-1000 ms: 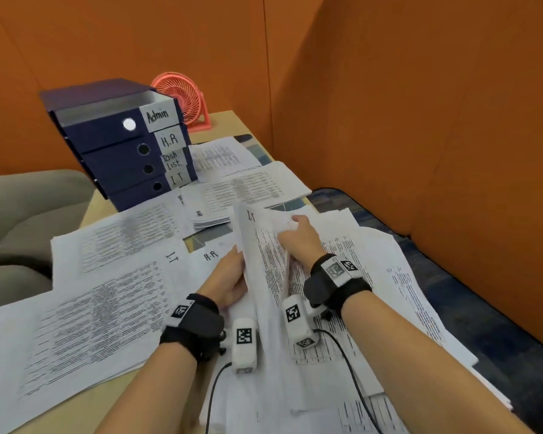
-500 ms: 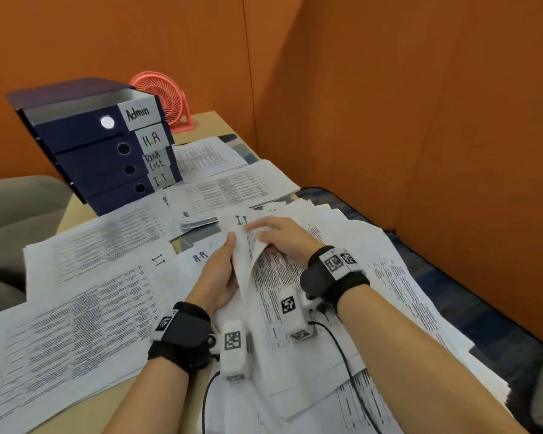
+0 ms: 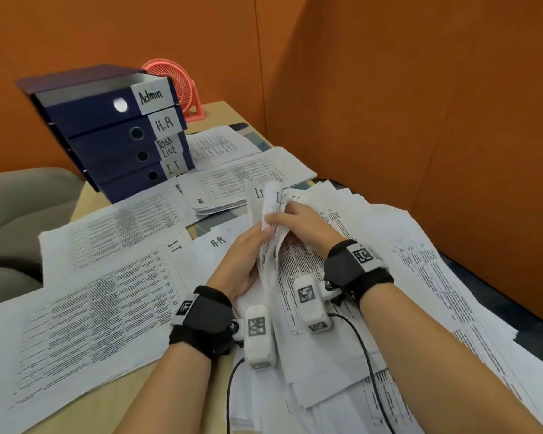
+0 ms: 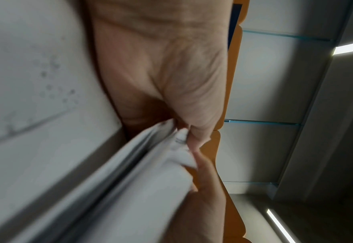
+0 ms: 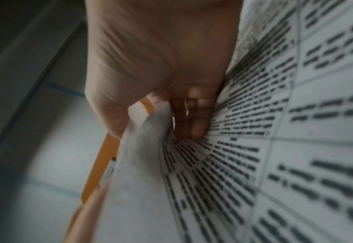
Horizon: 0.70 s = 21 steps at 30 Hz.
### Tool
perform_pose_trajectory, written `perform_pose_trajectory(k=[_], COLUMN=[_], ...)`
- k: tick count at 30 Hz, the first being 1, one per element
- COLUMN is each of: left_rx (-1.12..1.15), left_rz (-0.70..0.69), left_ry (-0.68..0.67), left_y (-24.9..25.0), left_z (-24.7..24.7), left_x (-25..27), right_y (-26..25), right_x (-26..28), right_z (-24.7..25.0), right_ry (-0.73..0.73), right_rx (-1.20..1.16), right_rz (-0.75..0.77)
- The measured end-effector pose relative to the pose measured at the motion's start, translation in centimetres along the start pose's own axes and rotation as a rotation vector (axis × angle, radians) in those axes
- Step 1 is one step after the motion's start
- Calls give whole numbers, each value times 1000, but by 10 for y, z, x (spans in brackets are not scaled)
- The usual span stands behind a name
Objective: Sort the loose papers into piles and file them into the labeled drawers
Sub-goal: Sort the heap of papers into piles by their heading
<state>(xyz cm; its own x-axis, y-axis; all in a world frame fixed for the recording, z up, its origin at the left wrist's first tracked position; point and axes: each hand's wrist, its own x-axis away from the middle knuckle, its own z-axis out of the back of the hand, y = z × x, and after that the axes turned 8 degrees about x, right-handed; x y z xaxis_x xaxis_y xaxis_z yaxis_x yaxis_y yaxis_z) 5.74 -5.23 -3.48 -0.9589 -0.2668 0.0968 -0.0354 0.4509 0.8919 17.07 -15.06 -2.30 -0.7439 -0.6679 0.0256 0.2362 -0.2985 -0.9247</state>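
Note:
A small bundle of printed sheets marked "I.T" (image 3: 265,208) stands lifted on edge between my hands, above the big loose heap of papers (image 3: 405,277) at the right. My left hand (image 3: 245,261) grips the bundle's left side, thumb pinching its edge (image 4: 171,141). My right hand (image 3: 298,223) pinches the top sheets, thumb on the near face and fingers curled behind (image 5: 192,118). Sorted piles lie flat at the left: an "I.T" pile (image 3: 107,296) and an "H.R" sheet (image 3: 217,241). The blue stack of drawers (image 3: 113,133) labelled Admin, H.R, Task List and I.T stands at the back left.
A pink desk fan (image 3: 176,86) stands behind the drawers. More paper piles (image 3: 251,173) lie in front of them. Orange partition walls (image 3: 420,120) close off the back and right. A grey seat (image 3: 19,214) sits left of the wooden table edge (image 3: 107,408).
The lifted sheets have been gathered more upright and bunched together. My right hand has shifted from flat on the heap to pinching the bundle's top, and the view has drawn closer.

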Motion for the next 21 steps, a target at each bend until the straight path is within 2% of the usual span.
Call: perform_pose_trajectory(k=[3, 6, 8, 9, 12, 15, 21], left_rx=[89, 179, 133, 101, 19, -28, -25], left_rz=[-2, -18, -12, -15, -36, -45, -54], left_ry=[96, 139, 132, 131, 52, 10, 15], left_y=[1, 3, 2, 2, -1, -2, -3], left_z=[4, 9, 8, 4, 4, 5, 4], left_x=[-4, -7, -7, -6, -5, -4, -3], right_y=[16, 21, 23, 23, 14, 9, 13], right_x=[-3, -8, -10, -10, -3, 0, 4], right_z=[6, 12, 12, 10, 5, 4, 7], right_ry=[16, 175, 249, 226, 14, -44, -54], right_rx=[-345, -565, -534, -457, -236, -99, -187], right_rz=[-18, -115, -133, -100, 9, 9, 41])
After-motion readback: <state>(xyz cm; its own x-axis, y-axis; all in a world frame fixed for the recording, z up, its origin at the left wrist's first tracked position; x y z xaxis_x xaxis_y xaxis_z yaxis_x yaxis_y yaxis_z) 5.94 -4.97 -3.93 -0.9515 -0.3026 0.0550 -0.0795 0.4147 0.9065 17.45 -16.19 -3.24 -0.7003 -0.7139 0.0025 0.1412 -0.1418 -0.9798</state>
